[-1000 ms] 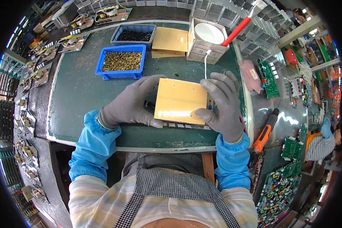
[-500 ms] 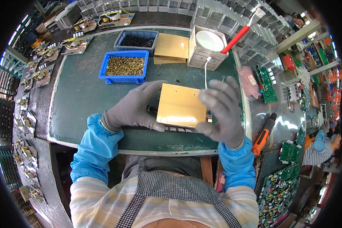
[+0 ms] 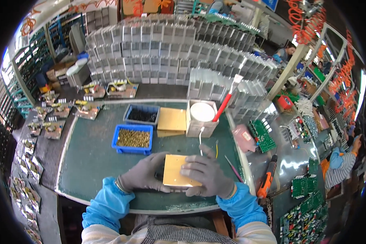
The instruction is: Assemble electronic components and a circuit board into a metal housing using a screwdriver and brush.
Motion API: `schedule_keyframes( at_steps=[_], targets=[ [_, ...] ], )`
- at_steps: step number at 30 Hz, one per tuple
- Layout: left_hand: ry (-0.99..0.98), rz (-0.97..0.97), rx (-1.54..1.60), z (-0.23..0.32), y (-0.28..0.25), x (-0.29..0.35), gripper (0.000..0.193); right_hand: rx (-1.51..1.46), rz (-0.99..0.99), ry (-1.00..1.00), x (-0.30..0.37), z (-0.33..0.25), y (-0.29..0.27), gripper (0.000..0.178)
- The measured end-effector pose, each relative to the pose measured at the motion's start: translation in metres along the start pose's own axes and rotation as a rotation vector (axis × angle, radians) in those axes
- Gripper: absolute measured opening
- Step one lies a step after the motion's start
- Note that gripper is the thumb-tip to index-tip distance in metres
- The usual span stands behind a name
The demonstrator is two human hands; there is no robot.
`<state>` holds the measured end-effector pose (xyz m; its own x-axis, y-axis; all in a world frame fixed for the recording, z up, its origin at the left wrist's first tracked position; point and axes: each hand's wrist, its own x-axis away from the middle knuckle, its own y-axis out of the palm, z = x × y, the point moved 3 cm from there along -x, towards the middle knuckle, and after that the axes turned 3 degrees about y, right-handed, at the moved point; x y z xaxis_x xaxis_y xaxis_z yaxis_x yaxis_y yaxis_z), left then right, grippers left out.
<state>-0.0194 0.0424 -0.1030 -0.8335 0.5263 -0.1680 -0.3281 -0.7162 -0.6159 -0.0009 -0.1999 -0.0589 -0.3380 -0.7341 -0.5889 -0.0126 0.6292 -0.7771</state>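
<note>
A flat gold-coloured plate (image 3: 175, 168) is held in front of me above the green worktop, near its front edge. My left hand (image 3: 142, 175), in a grey glove, is closed around its left side, with the thumb at the near edge. My right hand (image 3: 209, 174), gloved alike, closes on its right side, fingers lying across the top face. What sits beneath the plate is mostly hidden; a row of small pale parts shows along its near edge. Beyond the hands stands a blue tray (image 3: 132, 151) of small brass-coloured pieces, and behind it a grey-blue tray (image 3: 129, 118) of small black pieces.
More gold plates (image 3: 171, 119) lie beside a box (image 3: 199, 129) holding a round white container and a red-handled brush (image 3: 223, 107). A thin pink tool (image 3: 234, 169) and an orange power screwdriver (image 3: 266, 181) are at right. Circuit boards (image 3: 53, 129) line the left bench; metal housings (image 3: 150, 49) stand behind.
The view has tilted up, showing more of the background. My right hand has come in from beside the plate and laid its fingers over the top. The left hand keeps its hold.
</note>
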Motion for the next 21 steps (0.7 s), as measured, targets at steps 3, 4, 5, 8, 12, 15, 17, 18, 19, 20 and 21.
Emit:
schedule_keyframes(
  at_steps=[3, 4, 5, 8, 12, 15, 17, 18, 19, 20, 21],
  targets=[
    [-0.061, -0.023, 0.042, 0.008, 0.002, 0.002, 0.121, -0.018, 0.039, 0.001, 0.005, 0.000, 0.001, 0.067],
    [-0.097, -0.021, 0.123, 0.009, 0.000, 0.003, 0.122, -0.031, 0.038, -0.001, 0.003, 0.001, 0.001, 0.069],
    [-0.142, -0.017, 0.209, 0.009, 0.001, 0.006, 0.124, -0.054, 0.032, -0.003, 0.002, 0.003, 0.003, 0.071],
    [-0.077, -0.038, -0.017, 0.006, -0.011, 0.004, 0.132, -0.086, 0.196, 0.017, -0.003, 0.015, -0.007, 0.072],
    [-0.020, -0.092, -0.069, 0.013, -0.048, -0.001, 0.128, -0.056, 0.264, 0.090, 0.004, 0.027, -0.028, 0.076],
    [-0.089, 0.003, 0.001, 0.016, -0.094, -0.012, 0.099, -0.046, 0.331, 0.132, 0.006, 0.036, -0.022, 0.077],
    [-0.132, 0.155, -0.099, 0.003, -0.123, -0.043, 0.074, -0.040, 0.355, 0.124, 0.009, 0.036, -0.027, 0.070],
    [-0.126, 0.223, -0.227, -0.020, -0.132, -0.060, 0.062, -0.013, 0.368, 0.141, 0.010, 0.036, -0.030, 0.070],
    [-0.219, 0.202, -0.300, -0.032, -0.135, -0.074, 0.055, -0.038, 0.323, 0.130, 0.012, 0.035, -0.029, 0.065],
    [-0.291, 0.180, -0.377, -0.043, -0.141, -0.092, 0.048, -0.044, 0.286, 0.123, 0.013, 0.035, -0.029, 0.060],
    [-0.320, 0.121, -0.435, -0.072, -0.148, -0.100, 0.044, -0.070, 0.307, 0.093, 0.012, 0.034, -0.023, 0.055]
  ],
)
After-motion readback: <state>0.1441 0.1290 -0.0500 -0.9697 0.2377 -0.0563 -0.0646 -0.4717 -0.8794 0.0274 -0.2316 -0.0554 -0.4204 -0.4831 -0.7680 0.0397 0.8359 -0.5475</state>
